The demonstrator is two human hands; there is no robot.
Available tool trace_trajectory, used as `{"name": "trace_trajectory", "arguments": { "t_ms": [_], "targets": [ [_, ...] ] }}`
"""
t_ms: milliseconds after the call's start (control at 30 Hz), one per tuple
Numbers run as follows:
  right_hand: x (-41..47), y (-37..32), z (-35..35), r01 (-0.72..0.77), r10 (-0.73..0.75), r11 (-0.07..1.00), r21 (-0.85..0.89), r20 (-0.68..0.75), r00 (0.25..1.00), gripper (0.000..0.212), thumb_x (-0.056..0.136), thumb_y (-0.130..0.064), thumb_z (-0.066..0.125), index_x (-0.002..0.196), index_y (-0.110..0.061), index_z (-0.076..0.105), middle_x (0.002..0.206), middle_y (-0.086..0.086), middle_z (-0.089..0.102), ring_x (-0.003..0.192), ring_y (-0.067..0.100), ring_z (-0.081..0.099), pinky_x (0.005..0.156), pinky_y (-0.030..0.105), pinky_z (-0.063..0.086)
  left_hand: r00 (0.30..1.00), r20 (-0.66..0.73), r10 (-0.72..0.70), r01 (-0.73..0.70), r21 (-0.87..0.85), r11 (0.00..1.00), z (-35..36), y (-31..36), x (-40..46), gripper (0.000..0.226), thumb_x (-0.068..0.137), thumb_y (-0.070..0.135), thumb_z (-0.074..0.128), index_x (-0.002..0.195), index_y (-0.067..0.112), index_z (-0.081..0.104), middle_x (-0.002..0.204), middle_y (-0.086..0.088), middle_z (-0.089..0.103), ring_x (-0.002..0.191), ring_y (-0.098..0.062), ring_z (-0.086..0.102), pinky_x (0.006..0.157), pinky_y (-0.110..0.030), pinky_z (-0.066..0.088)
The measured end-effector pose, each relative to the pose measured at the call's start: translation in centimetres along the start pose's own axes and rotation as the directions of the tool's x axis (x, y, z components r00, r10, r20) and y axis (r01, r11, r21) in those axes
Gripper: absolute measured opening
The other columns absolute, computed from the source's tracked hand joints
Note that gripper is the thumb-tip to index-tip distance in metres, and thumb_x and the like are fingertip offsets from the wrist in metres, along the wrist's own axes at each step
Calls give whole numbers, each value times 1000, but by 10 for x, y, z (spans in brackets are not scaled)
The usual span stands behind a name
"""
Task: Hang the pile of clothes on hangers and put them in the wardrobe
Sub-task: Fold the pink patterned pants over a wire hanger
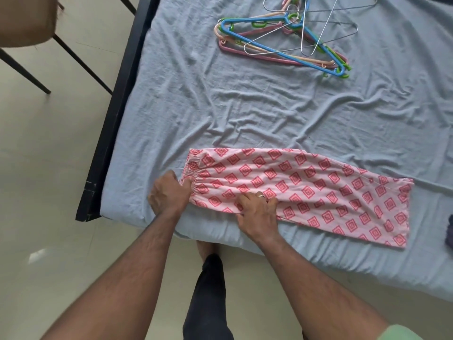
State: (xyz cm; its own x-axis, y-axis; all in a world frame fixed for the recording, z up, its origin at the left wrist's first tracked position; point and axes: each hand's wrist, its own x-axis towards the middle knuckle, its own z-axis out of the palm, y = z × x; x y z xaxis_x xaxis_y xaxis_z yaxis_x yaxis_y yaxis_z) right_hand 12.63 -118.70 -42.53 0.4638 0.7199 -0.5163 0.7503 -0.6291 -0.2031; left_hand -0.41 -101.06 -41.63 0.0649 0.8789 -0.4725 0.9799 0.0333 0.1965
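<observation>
The left hand (169,192) is gripping the elastic waistband end of the pink patterned trousers (306,190) with curled fingers, while the right hand (256,211) is pinching the trousers' near edge, fingers bent into the cloth. The trousers are lying folded lengthwise along the near edge of the bed (245,106), by its near-left corner, and a pile of hangers (284,38) is resting well apart toward the bed's far edge.
</observation>
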Motion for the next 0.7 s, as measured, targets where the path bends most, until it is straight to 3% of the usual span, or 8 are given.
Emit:
{"name": "trace_trajectory", "arguments": {
  "t_ms": [167, 300, 433, 500, 567, 700],
  "targets": [
    [3, -17, 0, 92, -93, 995, 31, 2, 996, 27, 82, -35, 76, 108, -26, 70, 102, -5, 67, 98, 23, 61, 91, 50, 36, 980, 155, -126, 133, -34, 991, 8, -21, -17, 55, 75, 69, 69, 88, 16, 68, 91, -8, 68, 88, -34, 66, 71, -36, 50],
    [5, -23, 2, 88, -89, 994, 58, 23, 996, 12, 95, -25, 66, 101, -32, 74, 96, -6, 65, 95, 22, 59, 92, 49, 33, 967, 212, -140, 187, -220, 957, 13, -24, -17, 35, 73, 42, 84, 70, 13, 63, 75, -6, 67, 80, -32, 67, 67, -36, 50],
    [4, -20, 3, 100, -98, 982, 160, -19, 995, 8, 91, -26, 65, 88, -29, 71, 88, -11, 63, 90, 17, 54, 88, 44, 31, 988, 130, -83, 125, -361, 924, 5, -24, -18, 23, 81, 24, 75, 69, 9, 62, 67, -4, 63, 73, -29, 63, 64, -32, 41],
    [3, -23, 2, 136, -135, 976, 170, -18, 991, 7, 90, -29, 66, 86, -28, 71, 85, -11, 64, 90, 17, 55, 84, 41, 29, 991, 123, -50, 88, -327, 941, 1, -30, -16, 18, 84, 21, 70, 74, 9, 61, 70, -6, 62, 76, -30, 61, 66, -32, 40],
    [3, -29, 2, 143, -152, 978, 151, 49, 987, 9, 92, -35, 65, 92, -29, 71, 91, -11, 64, 96, 17, 54, 89, 44, 31, 987, 158, -26, 61, -218, 974, 0, -39, -11, 16, 84, 24, 69, 81, 11, 61, 80, -7, 64, 85, -31, 61, 71, -34, 44],
    [6, -32, 2, 55, -75, 965, 257, 67, 995, 18, 89, -41, 66, 100, -27, 72, 101, -10, 68, 100, 15, 58, 100, 48, 30, 990, 117, 73, -49, -192, 980, -2, -36, -3, 33, 84, 38, 74, 104, 15, 62, 102, -4, 65, 96, -27, 62, 87, -43, 52]
  ]
}}
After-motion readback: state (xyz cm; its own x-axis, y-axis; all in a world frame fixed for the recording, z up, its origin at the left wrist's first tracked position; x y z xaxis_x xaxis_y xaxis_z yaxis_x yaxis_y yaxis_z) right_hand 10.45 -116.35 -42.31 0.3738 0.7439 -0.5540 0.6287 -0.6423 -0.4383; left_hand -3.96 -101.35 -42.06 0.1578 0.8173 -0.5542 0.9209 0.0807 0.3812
